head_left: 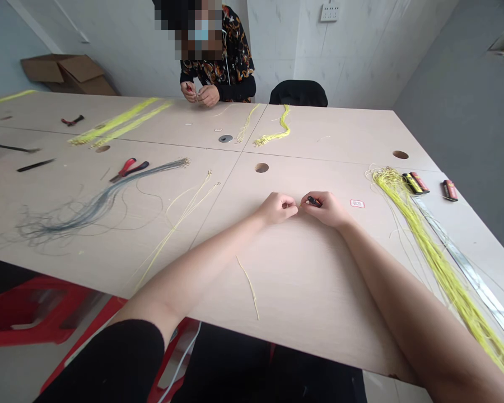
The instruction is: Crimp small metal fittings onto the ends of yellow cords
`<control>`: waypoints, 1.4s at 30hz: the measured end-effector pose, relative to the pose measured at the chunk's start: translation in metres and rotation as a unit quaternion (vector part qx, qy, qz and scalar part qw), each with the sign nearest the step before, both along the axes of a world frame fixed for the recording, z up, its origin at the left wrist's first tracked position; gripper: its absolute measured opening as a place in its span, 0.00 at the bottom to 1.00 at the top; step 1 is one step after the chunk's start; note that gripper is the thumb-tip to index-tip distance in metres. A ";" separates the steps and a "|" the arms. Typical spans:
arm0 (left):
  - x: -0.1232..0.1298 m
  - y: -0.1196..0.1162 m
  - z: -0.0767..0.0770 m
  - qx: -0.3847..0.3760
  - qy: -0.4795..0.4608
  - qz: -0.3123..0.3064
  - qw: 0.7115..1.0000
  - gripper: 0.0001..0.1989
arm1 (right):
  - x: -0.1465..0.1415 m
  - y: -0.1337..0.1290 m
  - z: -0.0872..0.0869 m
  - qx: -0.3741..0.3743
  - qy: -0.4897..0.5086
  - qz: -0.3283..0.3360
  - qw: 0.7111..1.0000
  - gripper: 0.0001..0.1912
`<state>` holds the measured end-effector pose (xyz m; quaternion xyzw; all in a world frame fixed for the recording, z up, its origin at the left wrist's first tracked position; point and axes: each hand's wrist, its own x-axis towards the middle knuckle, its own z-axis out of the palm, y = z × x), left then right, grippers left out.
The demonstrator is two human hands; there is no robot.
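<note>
My left hand (280, 207) is closed in a pinch above the table, its fingertips almost touching my right hand (325, 209). A tiny yellowish bit (299, 205) shows between the two hands and looks like the end of a thin cord. My right fingers are wrapped round a small tool with a black end (313, 201); the rest of it is hidden in the hand. Below my left forearm lies a thin yellow cord (248, 284), its upper end out of sight behind the arm. Several yellow cords with small metal ends (189, 208) lie left of that forearm.
On the right are a yellow cord bundle (434, 254), a metal strip (466, 254), batteries (415, 183) and a small label (357, 204). Grey cords (109, 201) and red-black pliers (128, 169) lie left. A co-worker (218, 61) works across the table, near a table hole (261, 168).
</note>
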<state>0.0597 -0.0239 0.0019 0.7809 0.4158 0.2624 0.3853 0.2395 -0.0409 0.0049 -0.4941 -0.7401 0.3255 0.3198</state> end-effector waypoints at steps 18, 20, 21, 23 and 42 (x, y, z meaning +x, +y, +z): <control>-0.005 0.007 -0.005 -0.009 -0.121 0.042 0.992 0.12 | 0.005 0.005 -0.003 -0.034 0.101 -0.090 0.990 0.08; -0.006 0.008 -0.004 -0.010 -0.145 0.064 0.987 0.12 | 0.008 0.008 -0.006 -0.048 0.167 -0.101 0.980 0.11; -0.006 0.008 -0.003 -0.011 -0.151 0.072 0.986 0.11 | 0.008 0.009 -0.007 -0.059 0.205 -0.105 0.971 0.14; -0.006 0.007 -0.002 -0.009 -0.148 0.078 0.986 0.11 | 0.008 0.010 -0.007 -0.086 0.279 -0.109 0.950 0.17; -0.005 0.004 0.003 0.069 -0.111 0.096 0.987 0.11 | -0.033 -0.007 -0.002 -0.283 0.397 0.034 0.873 0.12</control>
